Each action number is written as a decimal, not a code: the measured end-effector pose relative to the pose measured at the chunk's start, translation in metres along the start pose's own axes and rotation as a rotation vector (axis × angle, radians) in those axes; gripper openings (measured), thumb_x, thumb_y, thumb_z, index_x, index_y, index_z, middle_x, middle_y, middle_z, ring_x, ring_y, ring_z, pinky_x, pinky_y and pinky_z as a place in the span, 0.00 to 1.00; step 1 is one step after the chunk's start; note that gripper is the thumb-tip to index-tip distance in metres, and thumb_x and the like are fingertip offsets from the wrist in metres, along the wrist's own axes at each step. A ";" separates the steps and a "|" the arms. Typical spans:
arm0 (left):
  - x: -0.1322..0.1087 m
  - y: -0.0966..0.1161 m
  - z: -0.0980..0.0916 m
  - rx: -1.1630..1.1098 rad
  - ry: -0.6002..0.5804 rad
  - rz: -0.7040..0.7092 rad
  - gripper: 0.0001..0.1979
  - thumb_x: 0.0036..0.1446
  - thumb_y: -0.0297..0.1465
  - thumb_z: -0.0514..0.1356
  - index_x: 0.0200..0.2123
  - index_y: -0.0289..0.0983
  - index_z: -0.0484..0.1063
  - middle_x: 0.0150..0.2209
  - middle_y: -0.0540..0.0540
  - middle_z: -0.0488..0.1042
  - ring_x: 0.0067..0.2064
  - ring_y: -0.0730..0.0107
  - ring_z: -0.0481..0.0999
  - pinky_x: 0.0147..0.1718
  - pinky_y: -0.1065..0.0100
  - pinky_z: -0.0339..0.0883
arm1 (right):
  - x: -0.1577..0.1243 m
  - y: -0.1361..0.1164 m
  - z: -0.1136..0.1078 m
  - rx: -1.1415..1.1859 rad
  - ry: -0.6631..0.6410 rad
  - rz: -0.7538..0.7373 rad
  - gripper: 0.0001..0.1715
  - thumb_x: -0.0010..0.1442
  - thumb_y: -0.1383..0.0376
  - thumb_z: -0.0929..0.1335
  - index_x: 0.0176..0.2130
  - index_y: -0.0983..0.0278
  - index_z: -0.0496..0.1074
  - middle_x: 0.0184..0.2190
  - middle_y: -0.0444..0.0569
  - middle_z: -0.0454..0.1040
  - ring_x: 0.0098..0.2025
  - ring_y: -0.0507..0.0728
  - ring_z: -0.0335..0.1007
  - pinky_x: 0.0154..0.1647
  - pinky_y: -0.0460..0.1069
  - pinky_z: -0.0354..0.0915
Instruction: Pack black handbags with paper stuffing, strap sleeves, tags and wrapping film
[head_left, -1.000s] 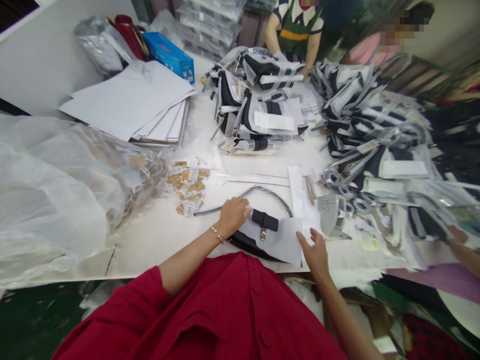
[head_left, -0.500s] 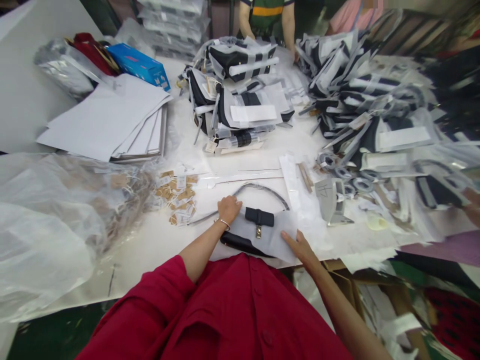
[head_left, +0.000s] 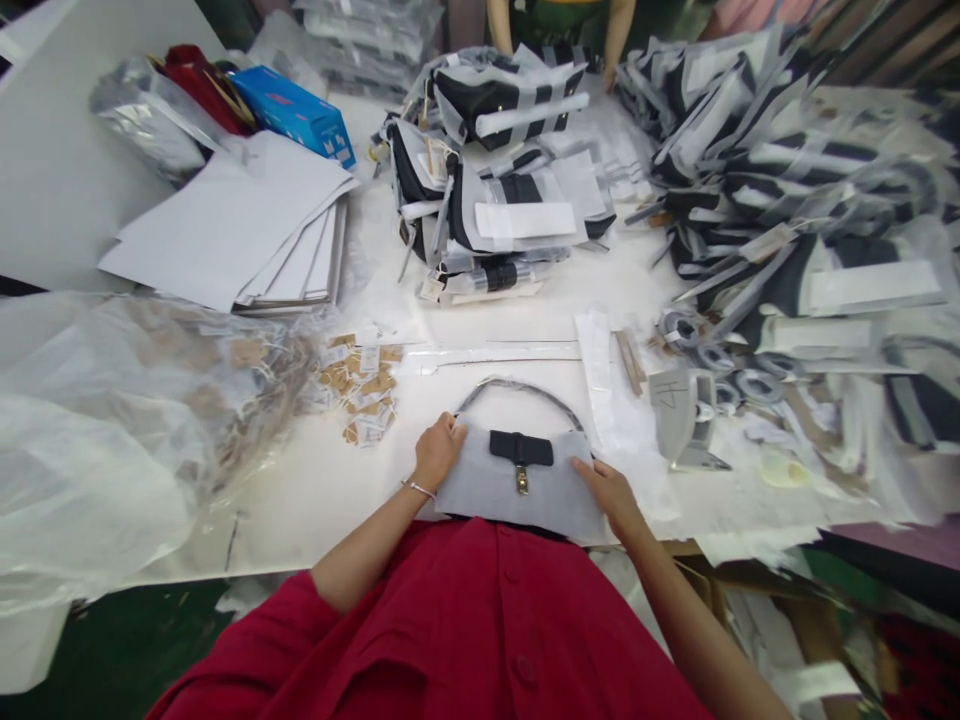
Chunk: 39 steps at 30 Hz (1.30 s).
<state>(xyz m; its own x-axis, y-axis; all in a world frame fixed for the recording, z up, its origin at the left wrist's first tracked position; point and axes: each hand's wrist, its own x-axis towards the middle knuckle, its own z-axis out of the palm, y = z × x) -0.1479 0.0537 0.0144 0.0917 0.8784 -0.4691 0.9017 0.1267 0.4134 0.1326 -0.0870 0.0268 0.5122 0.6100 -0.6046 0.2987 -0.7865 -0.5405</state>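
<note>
In front of my body a black handbag [head_left: 520,446] lies on the table, its handle [head_left: 525,384] arched away from me. A pale grey sheet of wrapping paper [head_left: 472,490] covers its front, with the dark flap and gold clasp [head_left: 522,480] showing on top. My left hand [head_left: 439,450] is closed on the bag's upper left corner, at the paper's edge near the handle's end. On the right edge, my right hand [head_left: 609,494] grips bag and paper, thumb on the front; its other fingers are partly hidden.
Left of the bag lie cardboard tags [head_left: 364,385] and a large plastic sheet [head_left: 90,440]. A tape dispenser [head_left: 681,415] and tape rolls [head_left: 757,386] are at right. Wrapped handbags [head_left: 525,220] are piled beyond. A co-worker's arm [head_left: 616,40] reaches in at the far side.
The paper now lies straight across the bag's front, covering the black lower left part that showed before. My left hand has moved slightly left and down; the handle stands in an even arch.
</note>
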 end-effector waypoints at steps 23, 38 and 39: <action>0.047 0.037 -0.042 0.208 0.283 0.418 0.29 0.62 0.36 0.57 0.63 0.35 0.54 0.67 0.34 0.54 0.67 0.51 0.54 0.62 0.54 0.53 | 0.064 -0.090 -0.013 -0.283 0.301 -0.266 0.40 0.57 0.48 0.65 0.61 0.67 0.59 0.53 0.61 0.70 0.50 0.64 0.70 0.51 0.57 0.63; 0.001 -0.005 -0.002 0.354 0.081 0.704 0.32 0.66 0.46 0.48 0.68 0.40 0.50 0.67 0.38 0.56 0.69 0.52 0.53 0.65 0.42 0.42 | 0.055 -0.027 0.008 -0.722 0.133 -0.964 0.23 0.68 0.59 0.58 0.58 0.59 0.68 0.61 0.51 0.66 0.66 0.61 0.54 0.67 0.63 0.45; -0.005 -0.003 -0.007 0.366 0.093 0.738 0.32 0.66 0.47 0.48 0.67 0.39 0.51 0.67 0.37 0.56 0.69 0.52 0.53 0.65 0.41 0.41 | 0.048 -0.031 0.006 -0.742 0.153 -0.999 0.23 0.68 0.58 0.58 0.58 0.60 0.68 0.61 0.52 0.67 0.66 0.62 0.54 0.67 0.64 0.45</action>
<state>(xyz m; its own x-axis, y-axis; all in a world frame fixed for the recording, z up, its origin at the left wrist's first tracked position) -0.1538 0.0518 0.0209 0.6931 0.7134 -0.1032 0.7052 -0.6413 0.3025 0.1436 -0.0322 0.0112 -0.1258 0.9918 -0.0206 0.9653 0.1175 -0.2332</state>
